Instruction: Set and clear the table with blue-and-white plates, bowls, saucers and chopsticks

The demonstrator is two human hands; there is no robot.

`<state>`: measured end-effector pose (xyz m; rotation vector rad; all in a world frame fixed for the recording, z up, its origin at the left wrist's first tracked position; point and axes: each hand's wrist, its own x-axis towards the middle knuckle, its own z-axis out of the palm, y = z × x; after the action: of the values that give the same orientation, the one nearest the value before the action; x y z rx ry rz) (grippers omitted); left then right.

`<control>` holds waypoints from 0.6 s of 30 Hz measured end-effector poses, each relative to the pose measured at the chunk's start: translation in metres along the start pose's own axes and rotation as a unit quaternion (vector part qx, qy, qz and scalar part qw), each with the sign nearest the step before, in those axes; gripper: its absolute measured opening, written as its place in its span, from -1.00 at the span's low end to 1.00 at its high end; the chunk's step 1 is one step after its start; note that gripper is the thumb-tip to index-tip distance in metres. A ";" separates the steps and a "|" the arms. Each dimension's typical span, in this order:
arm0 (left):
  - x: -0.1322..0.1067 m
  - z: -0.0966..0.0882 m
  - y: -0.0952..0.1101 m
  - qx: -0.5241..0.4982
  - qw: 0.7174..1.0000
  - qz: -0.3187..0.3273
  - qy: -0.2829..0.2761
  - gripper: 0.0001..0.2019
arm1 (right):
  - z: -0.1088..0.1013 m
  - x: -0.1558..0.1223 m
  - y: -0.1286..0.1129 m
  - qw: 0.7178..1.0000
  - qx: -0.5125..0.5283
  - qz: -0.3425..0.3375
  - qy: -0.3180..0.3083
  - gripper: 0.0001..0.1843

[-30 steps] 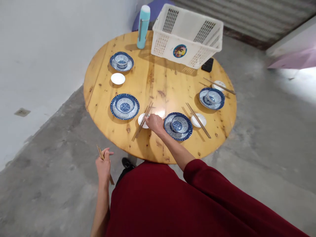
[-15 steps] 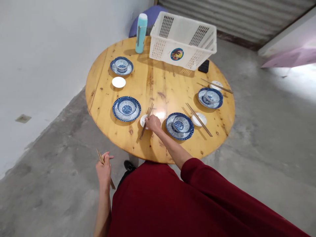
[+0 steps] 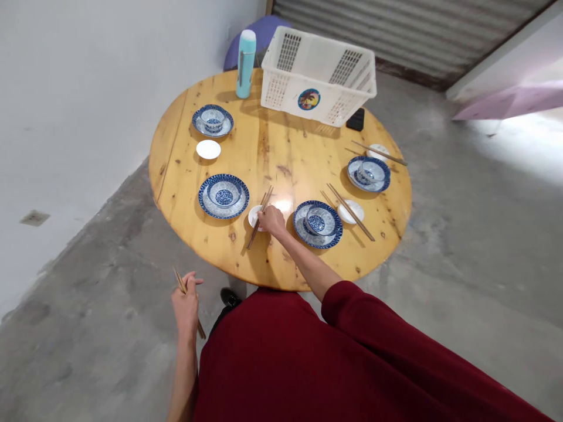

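My right hand (image 3: 272, 221) is over the near side of the table, its fingers closed on a pair of wooden chopsticks (image 3: 252, 237) that lies slanted across a small white dish (image 3: 253, 215). That hand partly covers the dish. Down at the left, off the table, my left hand (image 3: 185, 302) grips more chopsticks (image 3: 179, 279); how many is unclear. Left of the white dish is a blue-patterned plate (image 3: 223, 215) with a bowl (image 3: 224, 197) on it. Another such plate (image 3: 319, 244) bearing a bowl (image 3: 317, 223) sits right of my right wrist.
The round wooden table (image 3: 281, 266) also holds a white basket (image 3: 316, 82), a turquoise flask (image 3: 246, 64) and a black phone-like object (image 3: 355, 119). Chopsticks (image 3: 352, 213) rest across a dish at right. Further plates stand at far left (image 3: 213, 135) and right (image 3: 369, 189).
The view has shifted slightly, moving the table's things a little leftward. Both hands keep nearly the same pose, my right still at the chopsticks on the dish.
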<state>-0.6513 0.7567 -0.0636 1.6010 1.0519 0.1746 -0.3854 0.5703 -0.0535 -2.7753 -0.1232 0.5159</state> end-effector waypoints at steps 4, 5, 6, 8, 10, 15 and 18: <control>0.001 0.000 -0.003 -0.005 1.000 0.001 0.002 -0.55 | -0.001 -0.001 0.001 1.000 0.019 0.016 0.000 -0.64; 0.001 0.000 -0.003 -0.005 1.000 0.002 0.002 -0.55 | -0.002 -0.002 0.002 1.000 0.022 0.018 0.001 -0.64; 0.002 0.000 -0.004 -0.005 1.000 0.002 0.000 -0.56 | -0.004 -0.002 0.003 0.999 0.025 0.021 0.003 -0.64; 0.002 0.001 -0.005 -0.005 1.000 0.004 -0.002 -0.56 | -0.008 -0.004 0.005 0.999 0.030 0.021 0.014 -0.63; 0.003 0.001 -0.003 -0.004 1.000 0.006 -0.001 -0.55 | -0.014 -0.009 0.005 0.999 0.026 0.011 0.037 -0.63; -0.004 0.007 0.018 -0.011 0.999 0.015 -0.040 -0.56 | -0.023 -0.048 -0.014 0.986 0.094 -0.132 0.026 -0.67; -0.008 0.013 0.036 -0.071 0.986 0.031 -0.146 -0.59 | -0.022 -0.079 -0.036 0.937 0.218 -0.263 -0.072 -0.68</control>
<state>-0.6288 0.7444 -0.0338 1.4790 0.7468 0.0519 -0.4518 0.5864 0.0042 -2.1471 -0.6752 0.5214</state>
